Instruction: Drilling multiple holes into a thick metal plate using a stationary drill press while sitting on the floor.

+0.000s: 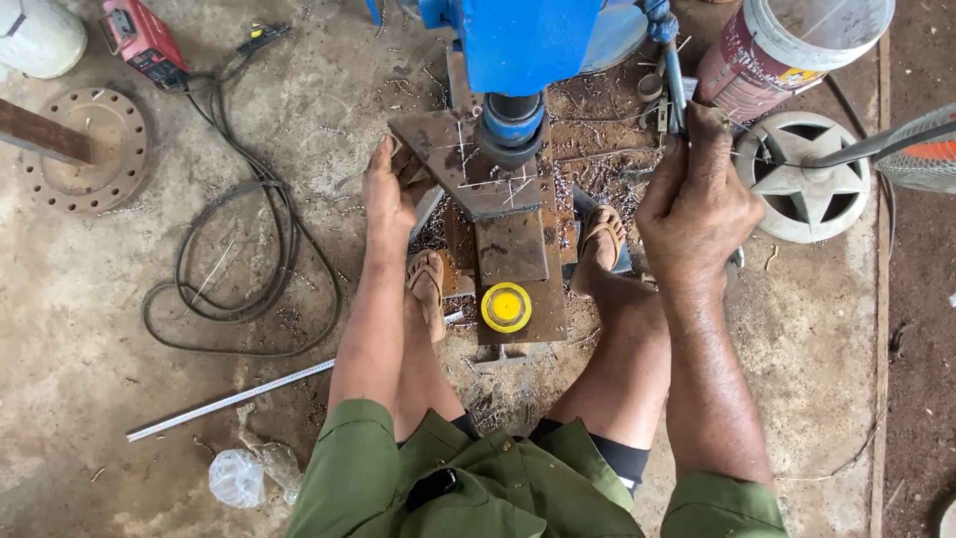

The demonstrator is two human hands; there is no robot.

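Observation:
A blue drill press [523, 45] stands over a rusty steel plate [468, 164] marked with scratched lines. My left hand [386, 194] rests flat on the plate's left edge, fingers apart. My right hand [697, 189] is closed around the press's feed lever [672, 85] to the right of the drill head. A second rusty plate [513, 249] lies below the first, with a yellow round cap [506, 307] on it. My sandalled feet [428, 284] sit either side of the plates. Metal shavings cover the floor around the press.
A black cable [269, 229] coils on the concrete at left, running to a red machine [144, 40]. A rusty flange [95, 149], a metal ruler [229, 401], a white bucket [787, 45], a fan base [807, 179] and a plastic bag [237, 478] lie around.

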